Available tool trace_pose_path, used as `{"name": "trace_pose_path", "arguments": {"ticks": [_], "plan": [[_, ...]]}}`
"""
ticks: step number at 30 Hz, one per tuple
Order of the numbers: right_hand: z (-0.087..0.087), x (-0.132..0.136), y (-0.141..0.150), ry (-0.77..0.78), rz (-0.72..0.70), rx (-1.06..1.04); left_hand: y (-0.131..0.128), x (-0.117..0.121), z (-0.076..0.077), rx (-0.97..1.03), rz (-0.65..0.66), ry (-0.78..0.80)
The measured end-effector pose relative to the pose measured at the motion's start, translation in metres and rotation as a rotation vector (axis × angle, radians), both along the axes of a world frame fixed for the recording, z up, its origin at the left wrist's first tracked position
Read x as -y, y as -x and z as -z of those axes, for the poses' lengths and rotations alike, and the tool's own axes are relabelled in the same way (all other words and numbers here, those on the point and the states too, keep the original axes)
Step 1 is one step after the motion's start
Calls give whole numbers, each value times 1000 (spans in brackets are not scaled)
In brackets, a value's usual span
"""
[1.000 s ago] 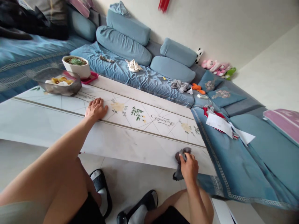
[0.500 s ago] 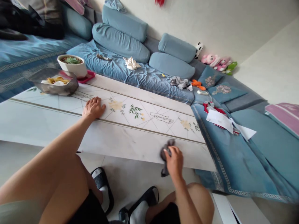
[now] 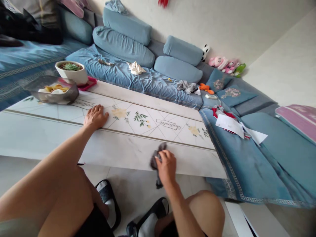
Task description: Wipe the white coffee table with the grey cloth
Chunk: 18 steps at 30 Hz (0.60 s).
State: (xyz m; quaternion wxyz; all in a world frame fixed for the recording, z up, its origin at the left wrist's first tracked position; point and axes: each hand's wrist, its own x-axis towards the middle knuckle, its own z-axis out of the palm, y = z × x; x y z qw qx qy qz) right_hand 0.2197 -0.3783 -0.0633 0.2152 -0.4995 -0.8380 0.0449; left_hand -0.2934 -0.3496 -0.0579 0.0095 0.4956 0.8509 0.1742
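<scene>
My right hand [image 3: 167, 165] grips a dark grey cloth [image 3: 158, 158], bunched up on the near edge of a white marble-patterned table [image 3: 128, 148]. Part of the cloth hangs below the table's edge. Flat on the tabletop to the left rests my left hand [image 3: 95, 117], fingers spread and nothing in it. It lies on the printed band with flowers and lettering. Beyond that hand stands a translucent grey bin [image 3: 71, 96] with yellowish scraps and white paper inside.
A white pot with a succulent [image 3: 77, 75] stands on a pink tray [image 3: 92, 82] behind the bin. Blue sofas [image 3: 116, 74] border the table's far and right sides. White papers [image 3: 229, 125] lie on the right sofa. My slippered feet are on the floor below.
My right hand has slid left along the table's near edge with the cloth. The left hand stays in place on the tabletop. The view has shifted slightly.
</scene>
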Motion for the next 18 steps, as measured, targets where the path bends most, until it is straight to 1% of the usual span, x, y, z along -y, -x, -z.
{"name": "trace_pose_path", "arguments": {"ticks": [3,4,5,6,7,8,9,11,12,13,14,15,16,17,18], "plan": [[-25,-41,-105,-49,229,18,-1,-1,2,-19,2,2],[-32,-52,-131,-69,310,27,-1,-1,3,-26,-2,-2],[-36,-59,-147,-86,374,35,-1,-2,4,-32,-5,-7],[-35,-61,-150,-99,413,39,-2,-2,5,-37,-11,-13],[-31,-58,-140,-104,418,39,-2,-3,5,-39,-18,-20],[-23,-50,-120,-100,389,35,-3,-3,5,-39,-23,-25],[-13,-38,-90,-90,333,28,-4,-2,4,-35,-26,-27],[7,-10,-22,-55,176,12,-5,-1,1,-19,-30,-15],[14,2,8,-34,97,7,-5,-1,-1,-11,-28,-2],[17,11,30,-15,30,4,-5,0,-2,-7,-25,9],[18,15,41,0,-16,1,-5,0,-3,-6,-20,16],[15,15,39,10,-37,-1,-4,1,-4,-8,-15,19],[10,10,26,13,-29,-3,-3,1,-3,-11,-9,19],[4,1,2,7,9,-4,-2,0,-2,-13,-7,15],[-4,-10,-29,-5,71,-4,-1,0,-1,-14,-8,11]]}}
